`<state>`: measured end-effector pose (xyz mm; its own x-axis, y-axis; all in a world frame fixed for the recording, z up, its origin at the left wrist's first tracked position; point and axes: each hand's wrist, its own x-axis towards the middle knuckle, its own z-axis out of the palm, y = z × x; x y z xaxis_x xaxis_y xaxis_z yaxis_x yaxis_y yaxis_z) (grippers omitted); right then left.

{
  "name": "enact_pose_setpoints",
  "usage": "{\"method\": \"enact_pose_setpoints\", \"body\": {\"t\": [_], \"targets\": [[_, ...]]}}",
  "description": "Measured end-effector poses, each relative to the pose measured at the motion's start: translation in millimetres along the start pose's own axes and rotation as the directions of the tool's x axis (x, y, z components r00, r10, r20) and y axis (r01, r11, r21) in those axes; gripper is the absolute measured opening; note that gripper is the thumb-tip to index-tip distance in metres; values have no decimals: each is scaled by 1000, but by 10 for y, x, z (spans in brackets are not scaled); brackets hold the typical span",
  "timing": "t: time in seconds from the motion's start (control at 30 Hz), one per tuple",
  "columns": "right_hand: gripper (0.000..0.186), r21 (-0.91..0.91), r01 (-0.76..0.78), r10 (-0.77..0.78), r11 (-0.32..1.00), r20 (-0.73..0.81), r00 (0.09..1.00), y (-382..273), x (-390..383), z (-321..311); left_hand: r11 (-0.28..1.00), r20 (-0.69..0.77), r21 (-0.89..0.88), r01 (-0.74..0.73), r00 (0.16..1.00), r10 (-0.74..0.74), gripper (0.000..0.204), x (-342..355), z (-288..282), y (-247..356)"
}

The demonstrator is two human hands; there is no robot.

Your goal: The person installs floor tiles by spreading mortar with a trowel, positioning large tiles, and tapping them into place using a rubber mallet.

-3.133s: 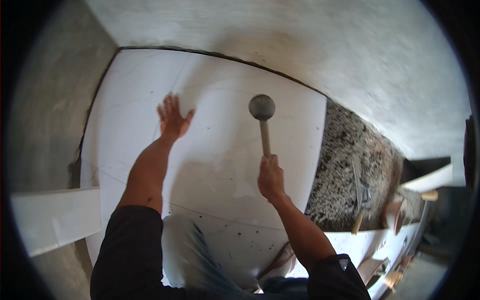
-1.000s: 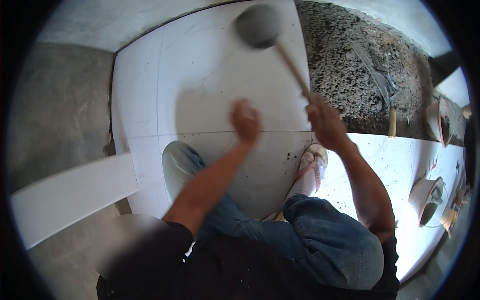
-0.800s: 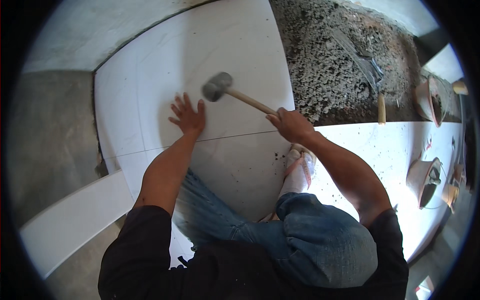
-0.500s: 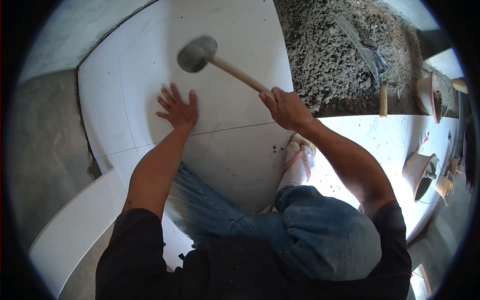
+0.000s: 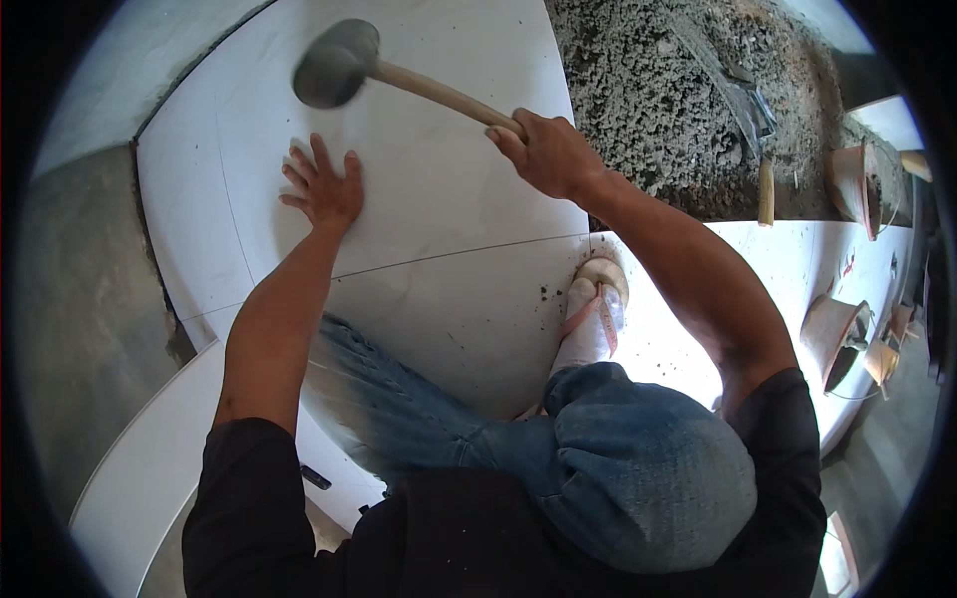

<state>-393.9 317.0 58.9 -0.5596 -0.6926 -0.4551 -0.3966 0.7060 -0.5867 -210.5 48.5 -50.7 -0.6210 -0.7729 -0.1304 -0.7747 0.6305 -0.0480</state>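
My right hand [image 5: 558, 157] is closed round the wooden handle of a mallet [image 5: 339, 66]. The mallet's big dark grey head hangs over the far part of a large white floor tile [image 5: 449, 179], beyond my left hand. With fingers spread, my left hand [image 5: 327, 189] lies flat on that same tile. A dark joint line runs across between this tile and the nearer one, on which my foot [image 5: 598, 289] rests in a sandal. The tile's right edge borders rough grey mortar.
A bed of crumbly mortar [image 5: 648, 110] fills the far right, with a trowel [image 5: 764, 189] lying on it. Two buckets [image 5: 855, 189] stand at the right. A loose white tile [image 5: 140, 448] lies at the lower left by the wall [image 5: 80, 249]. A small black object [image 5: 316, 477] is near my left sleeve.
The mallet and my right hand have moved left and farther away. My left hand sits further left and slightly farther in the view, still flat on the tile, as the whole view has shifted a little.
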Motion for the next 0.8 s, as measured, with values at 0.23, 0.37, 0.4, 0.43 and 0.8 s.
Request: {"method": "enact_pose_setpoints", "body": {"t": [0.23, 0.37, 0.4, 0.43, 0.8], "targets": [[62, -64, -33, 35, 997, 41, 999, 80, -21, 50, 999, 22, -49, 12, 1000, -11, 75, 3, -17, -9], [63, -17, -54, 55, 998, 59, 997, 33, 120, -3, 998, 31, -47, 34, 999, -33, 75, 17, -30, 4], [63, 44, 7, -6, 999, -17, 1000, -47, 106, 2, 998, 25, -52, 32, 999, -31, 76, 19, -17, -16], [63, 44, 12, -12, 999, -13, 1000, 45, 88, 90, 998, 20, -57, 30, 999, -29, 76, 13, 6, -38], [53, 7, -38, 39, 999, -53, 998, -80, 229, -8, 995, 92, 24, 94, 991, -95, 76, -20, -130, -16]]}}
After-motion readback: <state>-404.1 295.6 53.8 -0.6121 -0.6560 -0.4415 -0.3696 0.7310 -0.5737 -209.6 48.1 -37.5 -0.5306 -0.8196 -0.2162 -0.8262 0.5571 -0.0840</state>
